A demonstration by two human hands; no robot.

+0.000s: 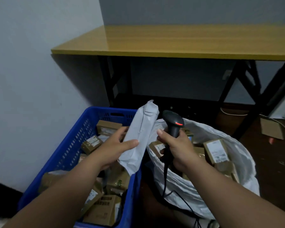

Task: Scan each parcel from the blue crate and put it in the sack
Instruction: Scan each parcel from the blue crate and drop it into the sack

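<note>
My left hand [112, 149] grips a long grey plastic mailer parcel [139, 134], holding it tilted above the right edge of the blue crate [69, 145]. The crate holds several brown cardboard parcels [104, 209]. My right hand [176, 148] grips the handle of a black barcode scanner [173, 121]; a red light shows on its head, and its black cable [164, 183] hangs down. The scanner is just right of the mailer. The white sack [196, 195] stands open to the right of the crate with several brown boxes [215, 151] inside.
A yellow-topped table [171, 41] with black legs stands behind the crate and sack. A white wall is at the left. A flat piece of cardboard [271, 130] and a white cable lie on the dark floor at the right.
</note>
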